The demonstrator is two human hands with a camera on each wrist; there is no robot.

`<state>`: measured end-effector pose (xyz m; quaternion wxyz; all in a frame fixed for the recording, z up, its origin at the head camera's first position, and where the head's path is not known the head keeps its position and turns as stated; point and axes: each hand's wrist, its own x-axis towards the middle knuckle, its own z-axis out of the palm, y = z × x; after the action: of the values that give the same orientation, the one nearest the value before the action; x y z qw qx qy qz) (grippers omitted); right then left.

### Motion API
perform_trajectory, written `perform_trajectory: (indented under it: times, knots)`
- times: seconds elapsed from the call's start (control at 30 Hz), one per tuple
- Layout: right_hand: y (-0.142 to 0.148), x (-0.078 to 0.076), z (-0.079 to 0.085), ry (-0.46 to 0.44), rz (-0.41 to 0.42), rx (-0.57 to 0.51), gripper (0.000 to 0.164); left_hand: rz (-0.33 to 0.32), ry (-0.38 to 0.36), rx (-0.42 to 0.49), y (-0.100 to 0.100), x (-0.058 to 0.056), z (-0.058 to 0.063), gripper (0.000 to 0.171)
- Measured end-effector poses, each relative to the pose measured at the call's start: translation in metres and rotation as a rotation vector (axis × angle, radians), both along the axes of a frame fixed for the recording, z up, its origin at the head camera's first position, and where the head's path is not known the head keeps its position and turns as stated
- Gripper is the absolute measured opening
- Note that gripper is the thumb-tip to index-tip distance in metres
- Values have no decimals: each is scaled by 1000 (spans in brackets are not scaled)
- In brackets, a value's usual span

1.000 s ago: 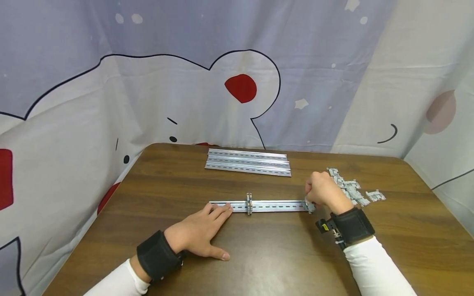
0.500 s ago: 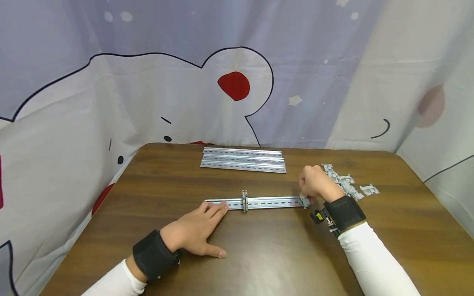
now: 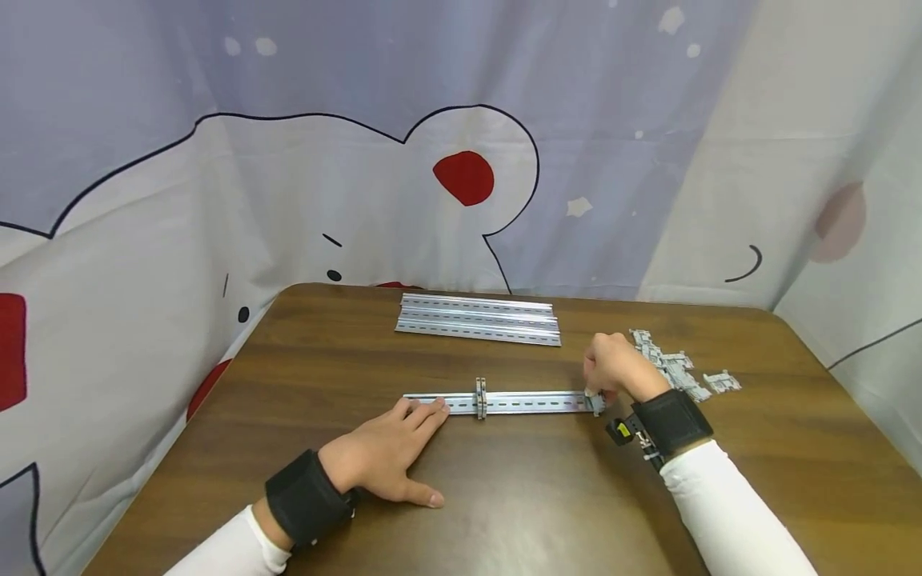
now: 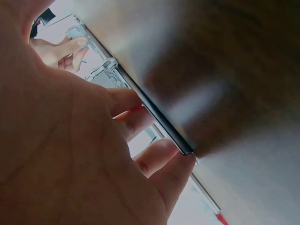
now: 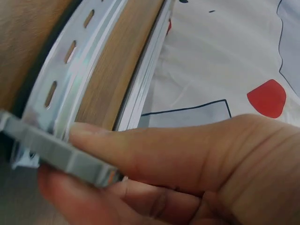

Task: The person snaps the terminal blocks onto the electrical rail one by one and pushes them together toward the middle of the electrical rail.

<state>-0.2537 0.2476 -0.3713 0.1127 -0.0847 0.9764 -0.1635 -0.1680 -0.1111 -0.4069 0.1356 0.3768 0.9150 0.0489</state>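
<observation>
A slotted metal DIN rail lies across the table in front of me. Flat on its left end rest the straight fingers of my left hand; the left wrist view shows the fingertips on the rail's edge. Just right of them, narrow grey terminal blocks stand upright on the rail. At the rail's right end my right hand pinches a grey terminal block between thumb and fingers. In the right wrist view this block sits crosswise over the rail; whether it is latched on cannot be seen.
Several more slotted rails lie side by side at the back of the wooden table. To the right of my right hand is a pile of loose grey terminal blocks, with one block apart from it. A printed curtain hangs behind.
The head view shifts slightly. My right hand keeps its pinch on the terminal block at the rail's right end, and the left hand stays on the rail.
</observation>
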Motion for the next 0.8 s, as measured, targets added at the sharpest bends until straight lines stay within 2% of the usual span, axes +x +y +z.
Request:
perform_trajectory:
  times: [0.13, 0.3, 0.43, 0.63, 0.8]
  knots:
    - [6, 7, -6, 24, -15, -92, 16, 10, 12, -24, 0, 0, -2, 110]
    - [8, 12, -4, -10, -7, -107, 14, 12, 15, -22, -1, 0, -3, 112]
    - [18, 9, 1, -131, 43, -175, 18, 20, 5, -12, -1, 1, -4, 112]
    - [43, 7, 8, -337, 113, -447, 38, 23, -3, -13, -2, 0, -4, 111]
    - [54, 5, 4, -429, 114, -551, 44, 5, 24, -18, -2, -3, -6, 113]
